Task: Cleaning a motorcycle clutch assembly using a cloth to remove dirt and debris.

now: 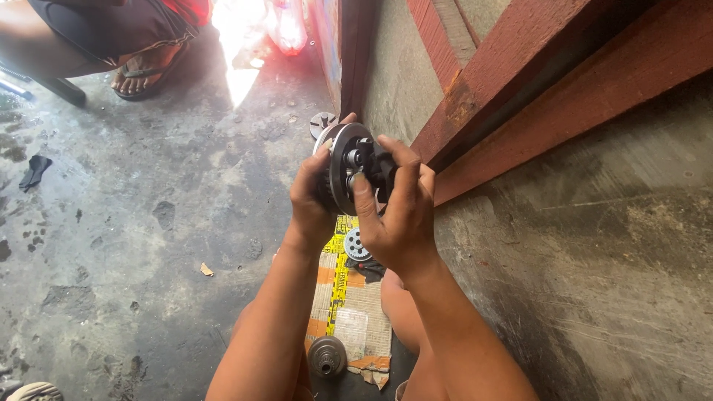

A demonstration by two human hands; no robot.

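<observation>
Nearest the viewer, a small round metal hub (327, 356) stands on a flattened cardboard sheet (356, 327) laid on the concrete floor (148, 245) between the person's knees. The sheet is a torn package panel, rectangular, pale brown with orange blocks and a yellow strip printed in dark lettering; it appears to serve as a clean bed for loose parts. Further up the sheet lies a toothed gear (357, 244), partly over a dark rag (369, 269).

Above these, both hands hold a round metal clutch assembly (347, 172) off the floor at chest height, disc edge turned toward the camera. The left hand (312, 197) is clenched around the rim from behind; the right hand (397, 212) grasps the dark inner hub side, thumb pressed across the face. This two-sided hold probably steadies the disc for inspection or turning.

Beyond, a flat round plate (322, 123) rests on the floor by the red wooden door frame (512, 82). Farthest off, another person's sandalled foot (145, 70) and a red-tinted plastic bag (286, 26) sit in glare.
</observation>
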